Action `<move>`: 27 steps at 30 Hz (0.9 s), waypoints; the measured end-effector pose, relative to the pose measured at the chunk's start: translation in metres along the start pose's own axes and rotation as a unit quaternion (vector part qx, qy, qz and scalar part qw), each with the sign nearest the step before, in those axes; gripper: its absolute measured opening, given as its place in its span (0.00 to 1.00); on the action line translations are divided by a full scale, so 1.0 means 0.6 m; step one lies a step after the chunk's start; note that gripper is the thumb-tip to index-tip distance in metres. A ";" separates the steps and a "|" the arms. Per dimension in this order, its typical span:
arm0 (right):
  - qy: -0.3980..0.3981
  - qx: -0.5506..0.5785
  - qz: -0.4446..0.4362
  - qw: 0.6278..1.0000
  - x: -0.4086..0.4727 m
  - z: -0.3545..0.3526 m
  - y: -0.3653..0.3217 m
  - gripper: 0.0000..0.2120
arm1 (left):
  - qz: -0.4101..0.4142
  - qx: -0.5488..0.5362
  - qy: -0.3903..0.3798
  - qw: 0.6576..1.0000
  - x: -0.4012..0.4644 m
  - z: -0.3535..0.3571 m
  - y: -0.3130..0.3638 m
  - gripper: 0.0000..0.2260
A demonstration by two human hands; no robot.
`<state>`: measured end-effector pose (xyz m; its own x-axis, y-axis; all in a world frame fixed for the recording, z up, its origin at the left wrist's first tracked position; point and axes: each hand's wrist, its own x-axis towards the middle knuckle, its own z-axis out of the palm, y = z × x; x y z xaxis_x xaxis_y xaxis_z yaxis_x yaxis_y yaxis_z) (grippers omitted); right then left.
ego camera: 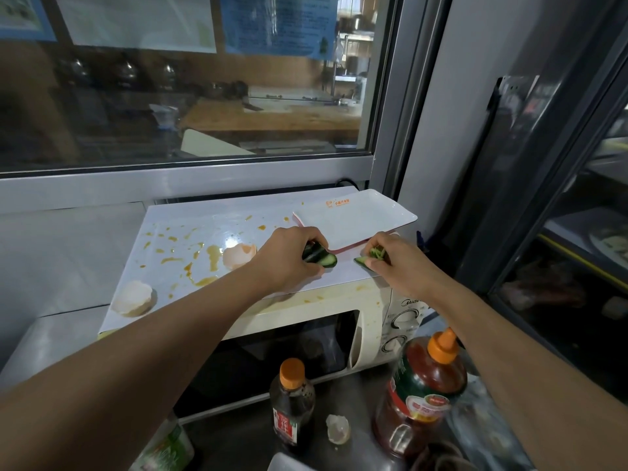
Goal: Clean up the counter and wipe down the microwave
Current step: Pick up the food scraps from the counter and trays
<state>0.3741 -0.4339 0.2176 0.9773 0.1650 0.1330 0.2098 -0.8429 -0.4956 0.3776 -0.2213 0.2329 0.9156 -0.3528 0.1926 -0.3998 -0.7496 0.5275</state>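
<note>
So, on top of the microwave (306, 321), an eggshell half (133, 298) was parked at about 8 o'clock, with yellow yolk splatter (200, 258) and a second eggshell (238, 254) toward the middle. Cucumber pieces (319, 254) were gripped in the curled left hand (289, 258). At 3 o'clock, green scraps (375, 253) were pinched by the right hand (394, 261), just below a white tray (356, 219). Sauce bottles (424, 385) were seen down at 5 o'clock.

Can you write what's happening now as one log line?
left hand: holds cucumber pieces | right hand: pinches green scraps | microwave: unwiped
</note>
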 end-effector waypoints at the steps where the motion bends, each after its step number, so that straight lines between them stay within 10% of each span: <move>1: 0.000 0.002 0.000 1.000 0.000 0.000 0.000 0.05 | -0.001 0.000 0.000 1.000 0.000 0.000 0.000 0.14; 27: -0.029 -0.055 -0.009 0.998 -0.004 0.007 -0.011 0.09 | -0.016 0.001 -0.001 1.000 -0.013 0.003 -0.003 0.16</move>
<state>0.3707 -0.4267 0.2167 0.9743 0.2064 0.0899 0.2251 -0.8900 -0.3965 0.3713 -0.2182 0.2287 0.9276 -0.3304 0.1746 -0.3712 -0.7610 0.5321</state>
